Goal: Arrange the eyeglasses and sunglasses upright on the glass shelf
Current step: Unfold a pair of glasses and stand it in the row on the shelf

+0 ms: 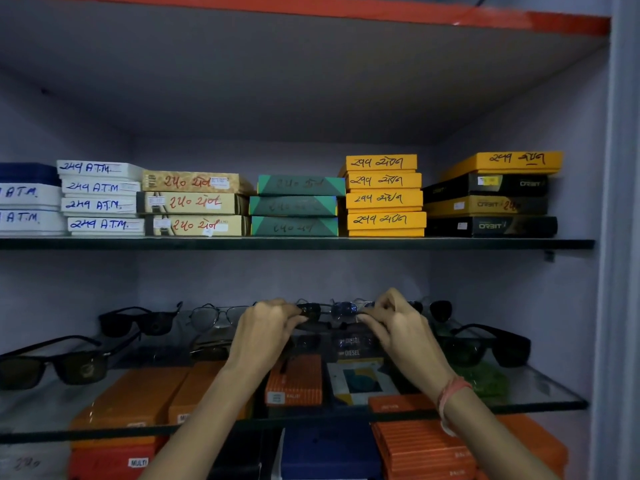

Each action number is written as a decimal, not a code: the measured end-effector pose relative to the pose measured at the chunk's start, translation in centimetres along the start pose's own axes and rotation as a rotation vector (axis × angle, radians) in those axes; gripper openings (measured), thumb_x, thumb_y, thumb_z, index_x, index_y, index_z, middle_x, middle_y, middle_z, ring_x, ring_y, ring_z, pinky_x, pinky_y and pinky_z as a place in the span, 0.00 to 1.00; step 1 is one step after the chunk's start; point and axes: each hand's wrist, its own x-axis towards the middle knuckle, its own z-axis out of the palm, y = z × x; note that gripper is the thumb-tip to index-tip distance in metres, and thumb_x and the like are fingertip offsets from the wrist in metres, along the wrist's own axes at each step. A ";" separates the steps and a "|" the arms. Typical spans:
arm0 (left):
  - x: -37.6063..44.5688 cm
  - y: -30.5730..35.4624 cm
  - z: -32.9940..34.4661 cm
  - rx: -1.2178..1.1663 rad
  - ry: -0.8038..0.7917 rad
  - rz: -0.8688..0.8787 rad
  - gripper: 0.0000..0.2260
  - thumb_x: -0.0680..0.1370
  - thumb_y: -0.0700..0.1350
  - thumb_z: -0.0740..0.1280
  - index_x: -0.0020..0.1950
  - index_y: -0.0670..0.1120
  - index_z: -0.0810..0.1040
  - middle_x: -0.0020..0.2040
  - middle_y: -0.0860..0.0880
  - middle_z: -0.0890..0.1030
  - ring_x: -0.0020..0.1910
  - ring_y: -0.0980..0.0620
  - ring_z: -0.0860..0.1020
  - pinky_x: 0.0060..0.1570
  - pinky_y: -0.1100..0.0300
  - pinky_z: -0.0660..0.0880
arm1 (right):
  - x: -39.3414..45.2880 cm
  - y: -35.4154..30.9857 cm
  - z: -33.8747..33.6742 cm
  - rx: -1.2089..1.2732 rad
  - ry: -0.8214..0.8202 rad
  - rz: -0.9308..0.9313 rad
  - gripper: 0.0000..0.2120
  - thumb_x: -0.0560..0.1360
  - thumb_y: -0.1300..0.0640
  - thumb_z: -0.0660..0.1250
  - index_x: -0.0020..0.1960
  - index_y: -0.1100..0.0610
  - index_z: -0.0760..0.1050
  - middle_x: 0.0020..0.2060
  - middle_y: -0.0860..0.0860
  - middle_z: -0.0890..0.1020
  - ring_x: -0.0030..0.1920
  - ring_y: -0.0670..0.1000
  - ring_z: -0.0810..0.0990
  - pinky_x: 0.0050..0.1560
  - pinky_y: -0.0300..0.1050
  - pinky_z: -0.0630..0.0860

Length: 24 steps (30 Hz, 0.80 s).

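Two hands on one item: our left hand (266,327) and right hand (398,323) are each pinched narrow on an end of a pair of dark sunglasses (329,311), held level between them at the back centre of the glass shelf (540,386)

Handling, as we judge it: keep both ends at equal height, lower until the frame stands on the glass with lenses facing us, and only then ease the fingers off, one side at a time, so it does not tip

Position: the held pair sits between the two grips, in line with the back row; wire-rimmed eyeglasses (214,315) just to its left, further dark sunglasses (142,320) beyond; black sunglasses (485,344) to the right and nearer us

Above: stacked labelled boxes (384,199) on the upper shelf
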 end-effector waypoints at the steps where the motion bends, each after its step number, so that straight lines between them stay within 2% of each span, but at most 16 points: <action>1: 0.0 0.0 -0.1 0.021 0.011 0.003 0.07 0.73 0.48 0.73 0.44 0.45 0.87 0.41 0.49 0.87 0.38 0.50 0.84 0.39 0.53 0.83 | 0.0 -0.1 -0.1 0.008 0.027 0.006 0.09 0.76 0.54 0.68 0.48 0.59 0.84 0.41 0.51 0.75 0.35 0.51 0.79 0.36 0.42 0.79; 4: -0.2 0.6 -0.6 0.079 0.023 0.027 0.05 0.72 0.48 0.74 0.40 0.47 0.87 0.36 0.51 0.86 0.31 0.52 0.83 0.31 0.57 0.81 | 0.2 -0.3 -0.6 0.030 0.103 0.039 0.08 0.76 0.58 0.68 0.48 0.61 0.84 0.36 0.51 0.74 0.33 0.49 0.76 0.34 0.41 0.76; 9: -0.5 1.8 -1.1 0.066 0.052 0.004 0.05 0.71 0.47 0.75 0.37 0.46 0.86 0.33 0.51 0.84 0.27 0.52 0.80 0.24 0.62 0.76 | 0.1 -0.2 -1.3 0.078 0.166 0.152 0.09 0.75 0.58 0.69 0.53 0.61 0.83 0.35 0.50 0.76 0.31 0.49 0.77 0.36 0.47 0.81; 13: -0.6 3.1 -1.4 -0.055 0.073 -0.184 0.06 0.74 0.47 0.71 0.39 0.46 0.84 0.34 0.49 0.84 0.30 0.50 0.80 0.28 0.63 0.71 | -0.2 -0.2 -2.3 0.100 0.202 0.224 0.14 0.73 0.61 0.72 0.58 0.58 0.80 0.34 0.50 0.80 0.31 0.46 0.76 0.36 0.40 0.77; 15: -0.4 3.8 -1.4 -0.150 0.052 -0.303 0.07 0.74 0.44 0.68 0.37 0.45 0.81 0.31 0.50 0.80 0.29 0.52 0.76 0.26 0.63 0.66 | -0.3 -0.1 -2.7 0.106 0.211 0.261 0.15 0.72 0.63 0.72 0.58 0.57 0.81 0.33 0.51 0.80 0.29 0.46 0.76 0.36 0.39 0.76; 17: 0.1 4.4 -1.3 -0.209 -0.011 -0.401 0.06 0.74 0.43 0.66 0.37 0.43 0.79 0.30 0.50 0.78 0.29 0.53 0.74 0.26 0.63 0.63 | -0.4 0.4 -3.2 0.102 0.189 0.327 0.12 0.72 0.62 0.71 0.55 0.57 0.83 0.34 0.51 0.82 0.30 0.47 0.76 0.37 0.38 0.75; 19: 0.6 4.9 -1.2 -0.226 -0.117 -0.456 0.06 0.75 0.42 0.66 0.39 0.43 0.79 0.32 0.48 0.79 0.32 0.49 0.75 0.31 0.60 0.67 | -0.3 1.0 -3.5 0.110 0.152 0.399 0.09 0.72 0.61 0.71 0.52 0.57 0.84 0.36 0.53 0.85 0.30 0.47 0.78 0.37 0.37 0.75; 21: 1.4 5.3 -0.9 -0.219 -0.222 -0.484 0.07 0.75 0.42 0.65 0.39 0.42 0.79 0.34 0.46 0.80 0.34 0.47 0.76 0.35 0.57 0.70 | 0.0 1.6 -3.9 0.127 0.111 0.456 0.09 0.72 0.61 0.71 0.51 0.58 0.84 0.35 0.53 0.86 0.30 0.48 0.80 0.37 0.40 0.79; 24: 2.6 5.6 -0.4 -0.197 -0.396 -0.514 0.12 0.75 0.42 0.64 0.32 0.44 0.71 0.30 0.48 0.75 0.31 0.48 0.73 0.34 0.57 0.69 | 0.6 2.9 -4.1 0.061 0.044 0.504 0.07 0.71 0.60 0.72 0.48 0.57 0.85 0.39 0.55 0.87 0.38 0.53 0.85 0.45 0.44 0.83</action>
